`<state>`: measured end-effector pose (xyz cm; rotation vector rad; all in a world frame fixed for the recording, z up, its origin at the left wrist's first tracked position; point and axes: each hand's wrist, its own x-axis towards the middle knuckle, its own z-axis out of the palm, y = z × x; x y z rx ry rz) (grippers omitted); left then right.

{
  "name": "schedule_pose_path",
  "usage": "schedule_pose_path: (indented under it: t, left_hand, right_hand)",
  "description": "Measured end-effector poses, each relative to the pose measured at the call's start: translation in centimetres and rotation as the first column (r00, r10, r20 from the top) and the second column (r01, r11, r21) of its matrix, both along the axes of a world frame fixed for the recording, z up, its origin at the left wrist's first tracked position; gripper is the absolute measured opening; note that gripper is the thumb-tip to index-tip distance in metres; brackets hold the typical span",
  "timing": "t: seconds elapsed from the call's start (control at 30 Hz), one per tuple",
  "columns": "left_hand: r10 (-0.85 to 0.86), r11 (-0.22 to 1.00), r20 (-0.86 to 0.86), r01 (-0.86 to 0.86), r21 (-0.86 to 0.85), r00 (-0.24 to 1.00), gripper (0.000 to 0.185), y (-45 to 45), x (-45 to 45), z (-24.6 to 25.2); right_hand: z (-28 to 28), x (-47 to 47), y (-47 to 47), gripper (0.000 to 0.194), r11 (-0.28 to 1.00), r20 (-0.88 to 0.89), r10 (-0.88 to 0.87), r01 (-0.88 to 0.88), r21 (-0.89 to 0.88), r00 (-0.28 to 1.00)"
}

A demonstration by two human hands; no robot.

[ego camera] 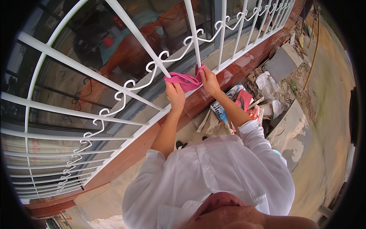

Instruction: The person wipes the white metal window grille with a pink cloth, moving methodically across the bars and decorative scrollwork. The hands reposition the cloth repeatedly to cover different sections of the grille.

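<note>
A pink cloth point(186, 82) stretches between my two hands at the lower part of a white metal window grille point(155, 57). My left hand point(175, 94) grips one end, around or against the foot of one upright bar. The other end is in my right hand point(209, 81), at the foot of the neighbouring bar. The middle of the cloth sags slightly in front of the bottom rail point(226, 64). White curled scrollwork runs across the bars above my hands. Parts of both hands' fingers are hidden by the cloth and bars.
Behind the grille is window glass point(94, 57) with reflections. Red-brown tiles point(200, 98) face the wall below. On the ground to the right lie printed boxes point(218, 110), plastic wrap point(266, 83), grey boards point(286, 61) and rubble. A long yellowish pole point(314, 57) stands beyond them.
</note>
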<state>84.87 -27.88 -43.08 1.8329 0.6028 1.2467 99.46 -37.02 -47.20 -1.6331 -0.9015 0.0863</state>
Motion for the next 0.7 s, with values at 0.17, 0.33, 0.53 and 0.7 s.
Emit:
schedule_pose_path:
  t: [0.17,0.33,0.53,0.7]
  left_hand:
    - [0.045,0.986,0.163,-0.070,0.148,0.986,0.019,1.0,0.3,2.3]
    - [0.041,0.961,0.137,-0.076,0.266,0.990,0.017,3.1,1.3,0.7]
    - [-0.021,0.999,-0.338,0.004,-0.049,0.941,0.019,1.2,-1.5,-7.9]
    - [0.013,0.996,-0.344,-0.042,-0.079,0.939,0.024,-0.7,-5.5,-8.1]
  right_hand:
    - [6.5,1.3,2.6,0.018,0.970,0.126,-0.068,0.036,0.239,0.990]
    - [4.1,1.3,3.5,0.019,0.976,0.115,0.003,-0.028,0.216,0.993]
    - [-6.3,0.9,1.3,0.015,0.999,0.271,-0.032,0.027,0.022,0.962]
    - [-7.1,-0.5,-3.9,0.015,0.956,0.194,0.154,-0.097,-0.276,0.969]
